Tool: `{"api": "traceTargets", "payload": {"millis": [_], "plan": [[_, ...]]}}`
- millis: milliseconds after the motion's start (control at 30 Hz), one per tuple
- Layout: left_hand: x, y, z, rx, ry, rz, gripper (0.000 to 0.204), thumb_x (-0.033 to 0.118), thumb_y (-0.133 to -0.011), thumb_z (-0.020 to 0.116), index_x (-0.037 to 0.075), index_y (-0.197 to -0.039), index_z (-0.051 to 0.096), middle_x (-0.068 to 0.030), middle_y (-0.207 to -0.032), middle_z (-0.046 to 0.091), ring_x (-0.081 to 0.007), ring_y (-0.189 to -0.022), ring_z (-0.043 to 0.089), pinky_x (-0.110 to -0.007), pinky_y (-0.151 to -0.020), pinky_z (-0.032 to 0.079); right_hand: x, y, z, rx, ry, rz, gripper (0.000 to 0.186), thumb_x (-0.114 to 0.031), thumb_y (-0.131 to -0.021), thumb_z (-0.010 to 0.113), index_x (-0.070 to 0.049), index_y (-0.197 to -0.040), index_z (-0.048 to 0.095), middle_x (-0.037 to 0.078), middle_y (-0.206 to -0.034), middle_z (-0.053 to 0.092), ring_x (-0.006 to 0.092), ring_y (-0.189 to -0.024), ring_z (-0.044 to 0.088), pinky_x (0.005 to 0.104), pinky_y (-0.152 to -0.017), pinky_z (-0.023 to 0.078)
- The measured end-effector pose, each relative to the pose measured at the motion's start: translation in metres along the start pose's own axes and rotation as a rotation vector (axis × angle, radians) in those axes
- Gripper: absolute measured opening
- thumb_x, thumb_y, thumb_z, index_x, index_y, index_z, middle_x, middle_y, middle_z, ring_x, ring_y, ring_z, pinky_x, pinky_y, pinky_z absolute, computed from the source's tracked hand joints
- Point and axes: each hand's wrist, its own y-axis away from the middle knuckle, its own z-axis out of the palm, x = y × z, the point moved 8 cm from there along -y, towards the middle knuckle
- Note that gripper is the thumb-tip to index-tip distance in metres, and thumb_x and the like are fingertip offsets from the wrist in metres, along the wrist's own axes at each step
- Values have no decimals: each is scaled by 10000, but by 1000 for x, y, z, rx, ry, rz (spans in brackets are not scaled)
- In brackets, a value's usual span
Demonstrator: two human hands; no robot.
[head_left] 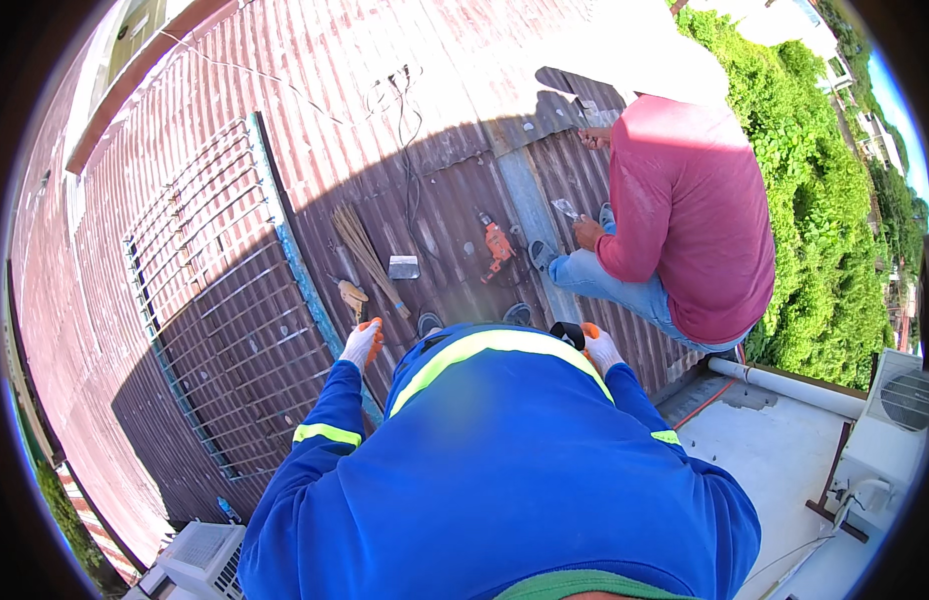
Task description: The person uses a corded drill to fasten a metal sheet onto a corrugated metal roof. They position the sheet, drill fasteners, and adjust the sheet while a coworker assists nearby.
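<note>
My left hand (363,342), in a white glove with orange fingers, is closed low beside the blue-edged metal grille (310,275). What it holds, if anything, I cannot make out. Just beyond it lies a tan object with a dark tip (353,296), perhaps a hand tool. My right hand (602,350), gloved alike, is at my right side, its fingers closed at a black rounded object (568,334) whose kind is unclear. An orange power drill (498,250) lies ahead on the corrugated roof (455,215). Left of it are a small silvery box (404,267) and a bundle of thin rods (365,255).
A person in a red shirt (700,200) squats at right, holding a small flat tool (565,208). A dark cable (410,170) crosses the roof. Air-conditioner units (900,390) stand at lower right and lower left. Green foliage (795,200) borders the right edge.
</note>
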Motion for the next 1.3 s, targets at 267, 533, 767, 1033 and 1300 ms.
{"api": "traceTargets", "payload": {"millis": [267,533,767,1033,1300], "plan": [[-3,6,3,60,-22,-48,414,480,-997,696,151,-1233,607,11,-821,598,-97,-530,474,-285,-432,324,-2,13,0,-3,32,38,543,-164,-948,670,-30,-1460,552,67,-1219,723,91,-741,559,281,-606,447],[-5,7,-3,112,-96,24,466,498,-989,700,125,-1256,616,-19,-858,612,-128,-610,515,-298,-499,381,13,16,12,-39,-74,64,557,-85,-930,612,-25,-1478,528,80,-1221,719,92,-711,545,277,-573,425],[-7,7,-6,139,-139,-35,493,507,-977,710,125,-1276,617,-12,-842,620,-123,-568,513,-302,-458,369,19,16,16,-47,-82,109,569,-96,-933,622,-32,-1489,520,85,-1247,712,94,-720,554,273,-572,425],[13,13,12,91,-74,-1,327,396,-1013,656,173,-1245,596,14,-807,594,-96,-542,492,-269,-437,346,-6,18,7,-11,-31,64,555,-102,-935,638,-14,-1472,534,84,-1207,722,95,-683,557,276,-565,421],[8,1,16,57,-9,-73,246,359,-1029,632,203,-1215,591,42,-759,550,-82,-531,456,-268,-423,298,-9,20,3,7,-87,131,570,-63,-933,633,-8,-1488,518,81,-1229,720,83,-696,555,260,-574,420]]}}
